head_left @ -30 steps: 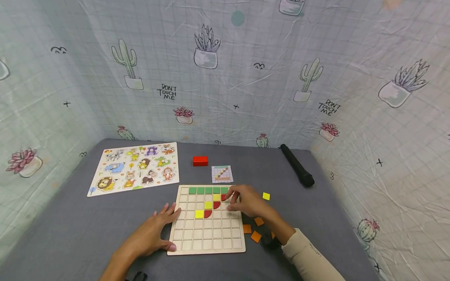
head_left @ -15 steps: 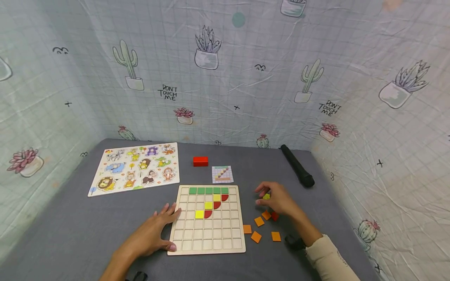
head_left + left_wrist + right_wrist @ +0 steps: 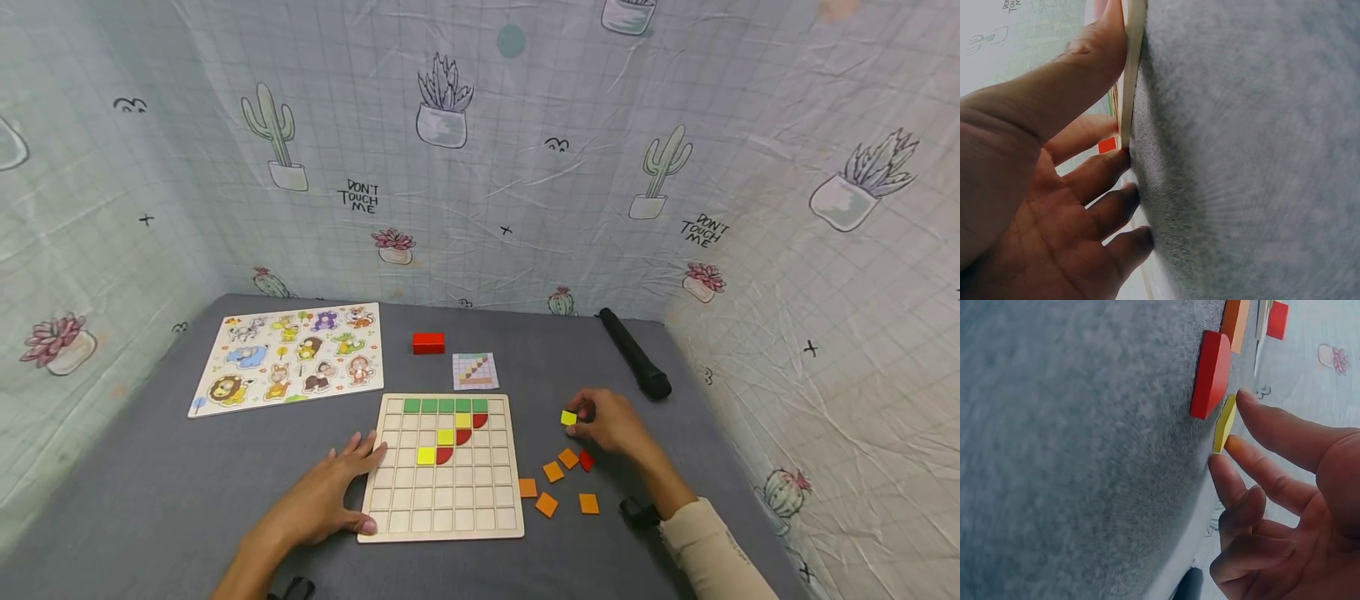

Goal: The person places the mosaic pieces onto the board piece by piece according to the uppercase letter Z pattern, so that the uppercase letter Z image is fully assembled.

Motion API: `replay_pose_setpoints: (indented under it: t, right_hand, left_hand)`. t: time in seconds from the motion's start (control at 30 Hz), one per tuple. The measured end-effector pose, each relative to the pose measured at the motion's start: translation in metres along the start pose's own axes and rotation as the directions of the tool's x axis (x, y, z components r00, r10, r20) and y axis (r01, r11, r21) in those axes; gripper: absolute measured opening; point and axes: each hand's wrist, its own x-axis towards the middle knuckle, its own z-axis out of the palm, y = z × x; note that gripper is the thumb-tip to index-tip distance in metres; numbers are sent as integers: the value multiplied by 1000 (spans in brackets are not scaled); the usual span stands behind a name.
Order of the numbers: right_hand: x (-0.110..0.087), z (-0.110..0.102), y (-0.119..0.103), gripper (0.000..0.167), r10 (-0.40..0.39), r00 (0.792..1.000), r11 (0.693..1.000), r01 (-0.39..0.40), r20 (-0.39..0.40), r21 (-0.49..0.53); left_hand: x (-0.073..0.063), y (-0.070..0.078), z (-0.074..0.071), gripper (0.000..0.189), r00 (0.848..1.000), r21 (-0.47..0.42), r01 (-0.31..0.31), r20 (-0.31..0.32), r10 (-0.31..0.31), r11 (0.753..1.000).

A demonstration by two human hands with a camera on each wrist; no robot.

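My left hand [image 3: 324, 500] rests spread along the left side of a wooden grid board [image 3: 433, 521], thumb near its front corner and fingertips at its edge. Set in the board are a row of green squares [image 3: 447, 406], yellow squares [image 3: 446, 437] in a diagonal and red quarter-round tiles [image 3: 463, 436] beside them. To the right of the board, my right hand [image 3: 611, 423] pinches a loose yellow square tile [image 3: 568, 418] at the table surface. In the right wrist view, the thumb and fingertips are at opposite edges of the yellow tile [image 3: 1225, 424].
Several orange squares [image 3: 547, 504] and a red tile [image 3: 586, 460] lie right of the board. Behind it are a pattern card [image 3: 475, 372] and a red block [image 3: 428, 343]. An animal puzzle [image 3: 288, 358] lies at back left, a black microphone [image 3: 633, 353] at back right.
My right hand has left the board's upper right, where a red quarter-round tile now shows, and moved right to the loose yellow tile. The left hand has stayed in place.
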Motion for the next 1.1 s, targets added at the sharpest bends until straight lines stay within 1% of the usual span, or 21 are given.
replay_pose_setpoints:
  t: [0.1, 0.3, 0.4, 0.53, 0.63, 0.7, 0.87, 1.1]
  right_hand:
    - [2, 3, 1, 27, 20, 1000, 1000, -20, 5, -10]
    - [0, 2, -1, 30, 5, 1000, 1000, -5, 19, 10]
    - [-6, -1, 2, 30, -20, 999, 999, 18, 47, 48]
    - [-19, -4, 9, 31, -80, 992, 993, 71, 101, 89]
    - [-27, -6, 11, 34, -101, 986, 992, 91, 132, 83]
    - [-31, -6, 10, 33, -91, 986, 994, 81, 143, 73]
    - [-36, 0, 7, 28, -65, 989, 996, 56, 133, 70]
    - [-37, 4, 4, 24, -80, 992, 996, 77, 101, 34]
  left_hand:
    - [-1, 0, 0, 110, 1000, -2, -4, 0, 4, 1000]
    - [1, 0, -1, 110, 1000, 8, -15, -10, 15, 1000]
    - [1, 0, -2, 109, 1000, 4, -14, -5, 14, 1000]
    - [1, 0, -1, 110, 1000, 8, -13, -4, 13, 1000]
    - [0, 0, -1, 111, 1000, 10, -16, -7, 16, 1000]
    - [-1, 1, -2, 111, 1000, 10, -22, -7, 22, 1000]
    - [0, 1, -2, 111, 1000, 12, -23, -1, 23, 1000]
    - [0, 2, -1, 111, 1000, 8, -14, 1, 14, 1000]
